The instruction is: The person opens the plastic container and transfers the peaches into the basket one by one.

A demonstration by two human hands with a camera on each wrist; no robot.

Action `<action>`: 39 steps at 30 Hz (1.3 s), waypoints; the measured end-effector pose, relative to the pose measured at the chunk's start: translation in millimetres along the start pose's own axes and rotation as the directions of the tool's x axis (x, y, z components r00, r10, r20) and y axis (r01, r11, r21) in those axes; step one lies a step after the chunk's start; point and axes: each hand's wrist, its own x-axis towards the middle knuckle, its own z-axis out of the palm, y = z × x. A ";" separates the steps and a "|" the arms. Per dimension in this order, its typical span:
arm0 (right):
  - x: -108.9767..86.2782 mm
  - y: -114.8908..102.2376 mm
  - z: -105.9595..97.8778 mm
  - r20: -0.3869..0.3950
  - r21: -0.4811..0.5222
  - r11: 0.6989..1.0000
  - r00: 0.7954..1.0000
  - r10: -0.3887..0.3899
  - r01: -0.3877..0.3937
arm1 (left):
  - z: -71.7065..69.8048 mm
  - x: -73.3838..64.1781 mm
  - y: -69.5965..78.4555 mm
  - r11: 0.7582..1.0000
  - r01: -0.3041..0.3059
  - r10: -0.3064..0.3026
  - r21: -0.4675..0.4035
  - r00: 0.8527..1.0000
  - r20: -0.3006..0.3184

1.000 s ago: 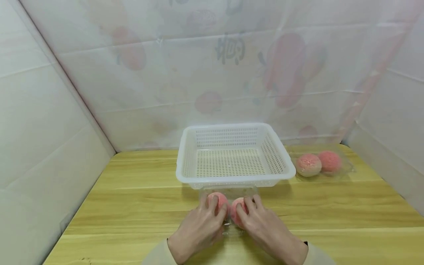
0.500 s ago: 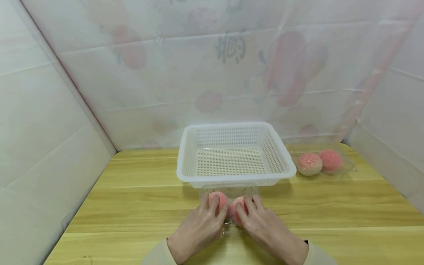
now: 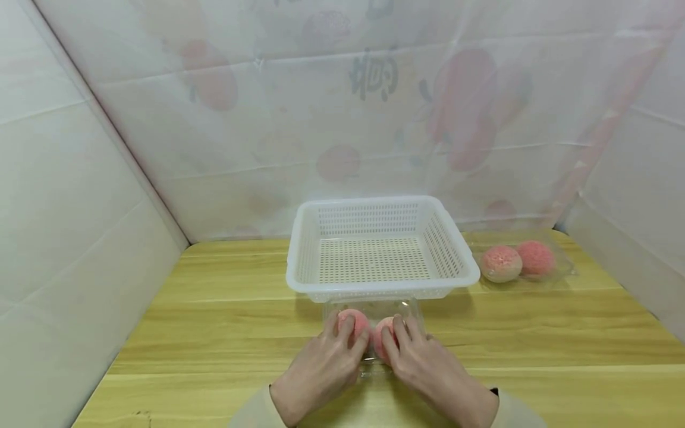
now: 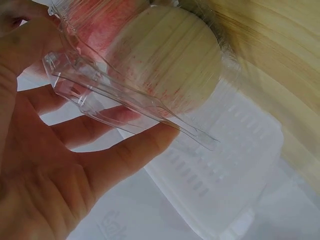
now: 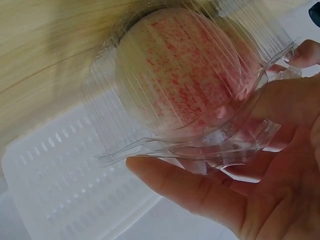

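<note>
A clear plastic clamshell box point(image 3: 371, 309) holding two pink and cream peaches lies in front of me at the table's near middle. My left hand point(image 3: 321, 368) grips its near edge on the left, with fingertips over the left peach point(image 3: 354, 320). On the right side my right hand point(image 3: 436, 371) does the same, its fingers bent over the right peach point(image 3: 381, 342). In the left wrist view the box's thin plastic rim point(image 4: 135, 100) passes between thumb and fingers. The right wrist view shows a fingertip at the rim's corner, below the speckled peach point(image 5: 175, 65). The hands cover much of the near edge.
A white perforated plastic basket point(image 3: 382, 291) stands directly behind the box. To its right is another clear box with two peaches point(image 3: 501, 264) in it. Printed white sheets point(image 3: 342, 119) hang behind and at both sides of the wooden table point(image 3: 230, 321).
Both hands stay at the box with hardly any shift. Clear plastic shows slightly farther out beside my right fingers. The head view has moved a touch.
</note>
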 end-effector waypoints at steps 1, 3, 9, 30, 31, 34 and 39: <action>0.2 -0.3 -0.7 0.011 -0.014 1.000 1.000 -0.005 0.005 | -0.3 0.1 0.1 1.000 0.001 -0.001 0.003 1.000 0.003; 0.9 -0.6 -2.0 0.027 -0.033 0.999 1.000 -0.010 0.010 | -0.9 0.2 0.3 1.000 0.006 -0.006 0.001 1.000 0.007; 0.2 -0.4 -6.7 0.085 -0.012 1.000 0.996 -0.007 0.008 | -1.2 -0.8 0.5 1.000 0.025 -0.025 -0.018 1.000 0.003; -13.4 -9.8 1.5 -0.037 0.124 0.985 0.992 0.123 -0.117 | -8.3 -0.1 9.1 0.991 -0.057 0.031 0.122 0.978 0.205; -13.6 -10.1 1.9 -0.043 0.121 0.986 0.992 0.120 -0.114 | -9.5 0.2 9.8 0.989 -0.066 0.034 0.129 0.972 0.235; -14.0 -10.7 2.4 -0.065 0.107 0.989 0.992 0.110 -0.103 | -12.5 1.5 11.4 0.988 -0.078 0.035 0.130 0.952 0.304; -14.4 -10.1 2.5 -0.053 0.108 0.989 0.993 0.105 -0.099 | -14.9 3.6 12.7 0.991 -0.072 0.028 0.117 0.939 0.342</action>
